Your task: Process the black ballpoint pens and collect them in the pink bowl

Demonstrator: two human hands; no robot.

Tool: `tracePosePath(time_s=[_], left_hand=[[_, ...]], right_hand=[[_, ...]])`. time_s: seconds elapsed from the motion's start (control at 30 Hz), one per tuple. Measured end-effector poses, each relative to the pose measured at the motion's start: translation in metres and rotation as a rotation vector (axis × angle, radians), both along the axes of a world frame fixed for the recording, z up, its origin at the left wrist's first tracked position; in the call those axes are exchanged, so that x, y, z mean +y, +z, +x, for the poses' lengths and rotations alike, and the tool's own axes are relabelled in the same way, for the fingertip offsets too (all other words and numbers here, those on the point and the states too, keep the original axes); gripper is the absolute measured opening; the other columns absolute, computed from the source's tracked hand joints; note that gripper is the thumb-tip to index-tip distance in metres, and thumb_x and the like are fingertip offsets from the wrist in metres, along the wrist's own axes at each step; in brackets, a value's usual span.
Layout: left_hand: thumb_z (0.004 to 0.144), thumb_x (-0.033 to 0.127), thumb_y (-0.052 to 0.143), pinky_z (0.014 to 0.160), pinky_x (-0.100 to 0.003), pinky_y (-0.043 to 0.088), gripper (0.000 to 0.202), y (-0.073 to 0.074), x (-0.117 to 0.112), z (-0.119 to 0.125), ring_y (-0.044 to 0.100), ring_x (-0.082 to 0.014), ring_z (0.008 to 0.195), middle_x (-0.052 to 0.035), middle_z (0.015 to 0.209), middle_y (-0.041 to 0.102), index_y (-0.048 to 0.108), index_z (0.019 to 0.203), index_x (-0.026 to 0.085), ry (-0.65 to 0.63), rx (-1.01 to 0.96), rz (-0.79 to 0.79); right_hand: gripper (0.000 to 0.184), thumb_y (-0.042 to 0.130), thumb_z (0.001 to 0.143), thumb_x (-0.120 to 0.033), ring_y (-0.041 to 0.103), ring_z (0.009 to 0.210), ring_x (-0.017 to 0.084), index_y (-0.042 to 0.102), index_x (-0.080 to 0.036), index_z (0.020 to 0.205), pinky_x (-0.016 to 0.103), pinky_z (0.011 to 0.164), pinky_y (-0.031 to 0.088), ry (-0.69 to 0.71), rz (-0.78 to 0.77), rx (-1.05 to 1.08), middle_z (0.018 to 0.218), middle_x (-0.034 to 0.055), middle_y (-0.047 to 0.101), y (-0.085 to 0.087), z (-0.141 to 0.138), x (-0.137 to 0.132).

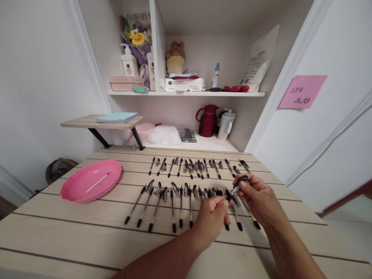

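The fingers of the left hand (213, 216) pinch a slim black-gripped pen (230, 195) above the dark-striped pale wooden table (95, 230); the fingers of the right hand (259, 197) pinch a clear plastic, black-clipped cap (236, 185) at the pen's upper end.

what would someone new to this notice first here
Probably the bright pink dish at the left of the table, with a thin white stick lying in it. Next come the two rows of pens, a far row and a near row. Toward the right, the person's left-hand grip and right-hand grip meet at a pen.
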State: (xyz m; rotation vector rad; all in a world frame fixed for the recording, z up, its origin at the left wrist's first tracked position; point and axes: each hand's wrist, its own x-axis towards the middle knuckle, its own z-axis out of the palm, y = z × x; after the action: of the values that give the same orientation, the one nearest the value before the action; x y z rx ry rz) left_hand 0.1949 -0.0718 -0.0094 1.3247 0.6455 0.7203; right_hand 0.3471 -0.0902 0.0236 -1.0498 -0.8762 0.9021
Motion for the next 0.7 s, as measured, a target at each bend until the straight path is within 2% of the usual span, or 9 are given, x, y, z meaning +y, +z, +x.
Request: tracePosePath(time_s=[0.13,0.23,0.33,0.43,0.57,0.7], left_hand=[[0.081,0.033,0.041,0.043,-0.02,0.023,0.033,0.005,-0.001,-0.002,0.03,-0.0049,0.039,0.003,0.052,0.049,0.061,0.098,0.013,0.008,0.028,-0.029],[0.077,0.025,0.043,0.041,-0.019,0.024,0.025,0.008,-0.001,-0.002,0.032,-0.0037,0.039,0.0022,0.058,0.052,0.061,0.089,0.012,0.002,0.029,-0.048],[0.076,0.024,0.044,0.039,-0.018,0.026,0.022,0.01,0.0,-0.001,0.034,-0.0029,0.038,0.0017,0.06,0.052,0.06,0.084,0.012,0.04,0.011,-0.051],[0.075,0.023,0.047,0.039,-0.018,0.029,0.027,0.013,-0.001,0.001,0.035,-0.0028,0.037,0.0025,0.061,0.052,0.059,0.096,0.011,0.091,-0.02,-0.048],[0.072,0.022,0.052,0.038,-0.018,0.032,0.046,0.014,-0.001,0.002,0.036,-0.0033,0.038,0.0035,0.062,0.052,0.05,0.116,0.01,0.157,-0.026,-0.05],[0.072,0.021,0.054,0.043,-0.017,0.035,0.053,0.01,0.002,0.0,0.04,-0.0047,0.044,0.0034,0.064,0.052,0.046,0.124,0.013,0.189,0.015,0.021]], right_hand=[[0.024,0.073,0.064,-0.03,0.046,0.049,0.007,0.062,-0.021,0.083,0.02,0.042,0.033,0.063,-0.054,-0.047,0.068,-0.0012,0.057,-0.002,-0.005,-0.003],[0.024,0.073,0.063,-0.032,0.048,0.05,0.008,0.062,-0.02,0.082,0.02,0.044,0.032,0.098,-0.075,-0.066,0.063,-0.0023,0.056,-0.003,-0.008,-0.004],[0.026,0.075,0.062,-0.032,0.042,0.047,0.007,0.062,-0.019,0.08,0.02,0.043,0.031,0.123,-0.091,-0.088,0.057,-0.0038,0.052,-0.005,-0.011,-0.004],[0.027,0.074,0.062,-0.034,0.038,0.046,0.007,0.061,-0.019,0.081,0.021,0.042,0.029,0.121,-0.098,-0.095,0.056,-0.004,0.048,-0.006,-0.014,-0.002],[0.026,0.074,0.063,-0.034,0.039,0.048,0.007,0.061,-0.019,0.081,0.021,0.044,0.03,0.127,-0.1,-0.097,0.06,-0.0032,0.049,-0.006,-0.015,-0.002],[0.028,0.075,0.061,-0.034,0.04,0.047,0.008,0.06,-0.018,0.079,0.022,0.044,0.032,0.123,-0.102,-0.103,0.059,-0.0031,0.05,-0.005,-0.019,-0.003]])
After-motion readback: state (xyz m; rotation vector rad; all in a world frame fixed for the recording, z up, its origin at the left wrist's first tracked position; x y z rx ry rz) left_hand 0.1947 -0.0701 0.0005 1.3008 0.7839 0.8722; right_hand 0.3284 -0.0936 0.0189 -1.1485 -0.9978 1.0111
